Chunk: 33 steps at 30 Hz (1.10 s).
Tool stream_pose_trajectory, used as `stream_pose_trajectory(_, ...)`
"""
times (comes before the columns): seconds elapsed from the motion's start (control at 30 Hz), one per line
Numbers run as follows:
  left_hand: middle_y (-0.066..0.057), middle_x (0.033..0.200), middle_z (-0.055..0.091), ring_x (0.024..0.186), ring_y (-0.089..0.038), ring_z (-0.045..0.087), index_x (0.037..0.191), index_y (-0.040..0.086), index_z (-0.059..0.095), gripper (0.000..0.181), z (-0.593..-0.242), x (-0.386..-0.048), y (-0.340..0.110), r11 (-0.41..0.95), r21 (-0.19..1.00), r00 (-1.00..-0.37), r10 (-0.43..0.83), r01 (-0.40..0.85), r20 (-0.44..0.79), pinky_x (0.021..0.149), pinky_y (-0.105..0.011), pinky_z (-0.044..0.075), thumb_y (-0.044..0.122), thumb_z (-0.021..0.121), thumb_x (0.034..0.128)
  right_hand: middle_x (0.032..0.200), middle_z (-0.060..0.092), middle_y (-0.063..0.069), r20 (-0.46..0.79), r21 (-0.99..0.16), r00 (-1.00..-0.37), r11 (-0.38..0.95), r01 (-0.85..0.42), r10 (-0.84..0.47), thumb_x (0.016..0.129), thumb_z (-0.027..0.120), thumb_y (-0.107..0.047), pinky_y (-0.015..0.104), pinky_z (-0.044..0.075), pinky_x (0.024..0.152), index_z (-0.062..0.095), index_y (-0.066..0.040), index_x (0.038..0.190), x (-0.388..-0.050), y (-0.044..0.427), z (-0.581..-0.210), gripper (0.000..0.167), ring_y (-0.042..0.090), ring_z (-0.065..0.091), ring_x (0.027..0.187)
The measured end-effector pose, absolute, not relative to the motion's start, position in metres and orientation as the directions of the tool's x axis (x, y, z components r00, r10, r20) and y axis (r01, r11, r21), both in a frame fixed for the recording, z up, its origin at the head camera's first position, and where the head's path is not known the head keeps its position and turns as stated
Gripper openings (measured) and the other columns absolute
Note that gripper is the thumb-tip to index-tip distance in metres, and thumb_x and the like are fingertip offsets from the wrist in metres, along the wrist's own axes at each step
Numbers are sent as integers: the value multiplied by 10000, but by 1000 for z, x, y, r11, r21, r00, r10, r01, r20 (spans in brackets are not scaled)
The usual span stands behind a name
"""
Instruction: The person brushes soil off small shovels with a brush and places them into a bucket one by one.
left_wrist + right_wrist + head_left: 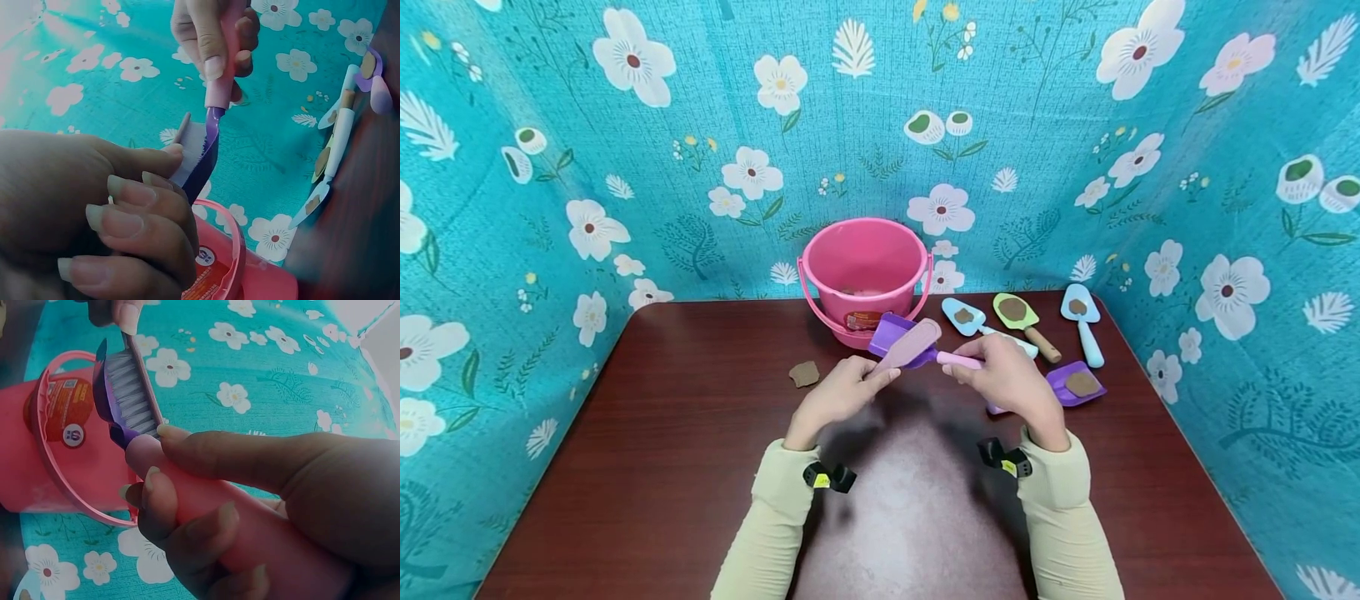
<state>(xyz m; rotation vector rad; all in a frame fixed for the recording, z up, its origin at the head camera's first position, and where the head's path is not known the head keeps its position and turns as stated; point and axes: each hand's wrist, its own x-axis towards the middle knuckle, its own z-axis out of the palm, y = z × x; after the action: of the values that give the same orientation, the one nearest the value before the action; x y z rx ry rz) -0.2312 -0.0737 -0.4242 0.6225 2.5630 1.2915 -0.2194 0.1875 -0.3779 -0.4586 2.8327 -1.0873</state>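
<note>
My left hand pinches a pink brush by its end, bristles down. In the right wrist view its pale bristles press into the purple scoop of a toy shovel. My right hand grips that shovel's pink handle, fingers wrapped round it. Both tools are held above the table, just in front of a pink bucket. The left wrist view shows the brush partly behind my left fingers.
On the right lie two blue shovels, a green one and another purple one, each bearing a brown piece. A brown piece lies on the dark table. Flowered cloth surrounds the table's back and sides.
</note>
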Motion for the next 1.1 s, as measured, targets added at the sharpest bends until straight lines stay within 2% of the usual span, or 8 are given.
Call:
stream_pose_trajectory(0.23, 56, 546, 357, 516, -80, 342, 619, 162, 440, 481, -424, -230, -72, 614, 741, -907, 420, 272, -15, 494, -243, 271, 371, 598, 1022, 553, 495, -39, 31, -651, -953, 717, -248, -302, 926, 759, -287, 333, 423, 563, 804, -86, 975, -220, 188, -377, 212, 143, 486, 544)
stream_pose_trajectory(0.43, 51, 542, 339, 507, -88, 331, 618, 157, 436, 483, -424, -231, -77, 623, 738, -916, 400, 258, -18, 491, -250, 265, 373, 612, 1012, 572, 533, -30, 17, -663, -952, 710, -239, -304, 921, 762, -283, 336, 443, 577, 799, -75, 997, -221, 186, -376, 225, 145, 510, 559)
stream_pose_trajectory(0.73, 47, 557, 363, 510, -96, 333, 650, 146, 480, 446, -426, -235, -91, 593, 762, -909, 416, 258, -15, 486, -254, 268, 359, 596, 1025, 552, 488, -26, 7, -677, -949, 697, -237, -316, 931, 752, -302, 330, 419, 566, 803, -87, 994, -220, 188, -378, 230, 147, 473, 537)
stream_pose_trajectory(0.93, 36, 560, 352, 510, -116, 319, 654, 152, 473, 462, -425, -237, -103, 627, 749, -937, 349, 215, -23, 478, -270, 245, 400, 575, 1030, 575, 539, -22, -1, -684, -953, 696, -221, -303, 926, 757, -327, 340, 444, 597, 800, -77, 1022, -219, 191, -378, 272, 155, 507, 576)
stream_pose_trajectory(1.1, 33, 567, 365, 522, -119, 327, 660, 165, 486, 472, -424, -236, -108, 675, 715, -955, 294, 180, -37, 486, -276, 238, 464, 569, 1016, 553, 507, -35, 6, -674, -951, 701, -231, -308, 926, 755, -347, 340, 437, 587, 805, -95, 1002, -220, 191, -378, 268, 154, 495, 557)
